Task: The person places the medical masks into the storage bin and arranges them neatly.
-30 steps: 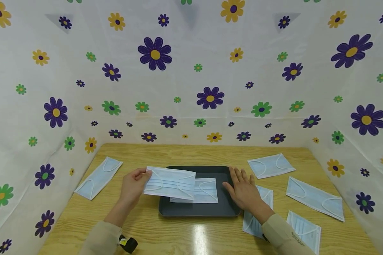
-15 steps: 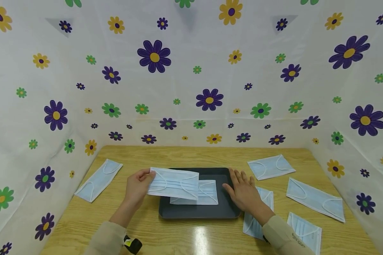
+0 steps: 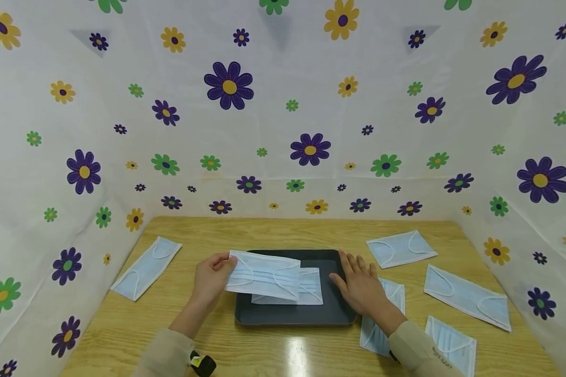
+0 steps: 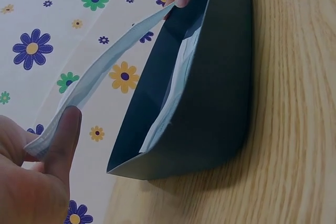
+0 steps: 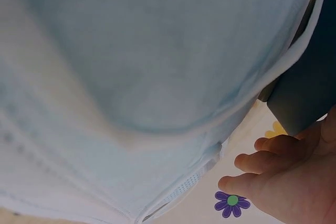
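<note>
My left hand (image 3: 210, 281) pinches the left end of a pale blue face mask (image 3: 264, 275) between thumb and fingers. In the left wrist view this mask (image 4: 107, 59) slants above the tray's rim. Beneath it, in the dark grey tray (image 3: 294, 317), lies another face mask (image 3: 313, 285), partly covered by the held one. My right hand (image 3: 364, 288) rests on the tray's right rim with fingers spread and straight. Under the right wrist, a face mask (image 3: 374, 335) lies on the table, partly hidden by the forearm. It fills much of the right wrist view.
On the wooden table (image 3: 245, 348), one mask (image 3: 146, 268) lies at the left. More masks lie at the right: one at the back (image 3: 401, 248), one farther right (image 3: 467, 297), one near the front (image 3: 450, 343). A flowered white cloth (image 3: 264, 125) encloses the table's back and sides.
My left hand has moved right with its mask, which now covers more of the mask in the tray. The right hand has stayed at the tray's right rim.
</note>
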Motion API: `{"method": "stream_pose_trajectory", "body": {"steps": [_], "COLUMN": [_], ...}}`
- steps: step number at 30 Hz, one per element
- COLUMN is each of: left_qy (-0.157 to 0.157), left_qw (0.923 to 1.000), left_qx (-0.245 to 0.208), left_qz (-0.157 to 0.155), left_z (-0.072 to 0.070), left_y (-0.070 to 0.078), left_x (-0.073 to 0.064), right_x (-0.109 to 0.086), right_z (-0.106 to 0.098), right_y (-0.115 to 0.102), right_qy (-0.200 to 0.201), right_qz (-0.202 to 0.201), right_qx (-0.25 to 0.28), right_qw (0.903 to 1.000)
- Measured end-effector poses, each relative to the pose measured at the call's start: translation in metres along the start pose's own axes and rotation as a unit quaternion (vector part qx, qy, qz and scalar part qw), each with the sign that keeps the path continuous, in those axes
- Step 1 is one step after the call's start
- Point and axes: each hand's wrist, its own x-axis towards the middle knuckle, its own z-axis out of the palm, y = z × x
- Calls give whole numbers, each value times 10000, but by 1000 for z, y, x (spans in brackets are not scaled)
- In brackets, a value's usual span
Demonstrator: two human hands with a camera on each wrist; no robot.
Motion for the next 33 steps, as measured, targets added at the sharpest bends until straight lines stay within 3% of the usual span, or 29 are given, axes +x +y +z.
{"method": "stream_pose_trajectory", "body": {"steps": [16, 25, 33], "left_qy": [-14, 46, -33], "left_qw": [9992, 9997, 10000], "left_qx": [400, 209, 19], "left_qz": [50, 133, -15], "left_z": [22, 34, 43], "left_y": [-13, -14, -14], "left_x": [-3, -3, -4], "right_x": [-1, -1, 0], "right_z": [-1, 1, 1], "right_y": [-2, 1, 2], "right_qy": [2, -11, -66], "right_qz": [49, 81, 93], "right_qx": [79, 42, 40], "right_qw": [10000, 10000, 9999]}}
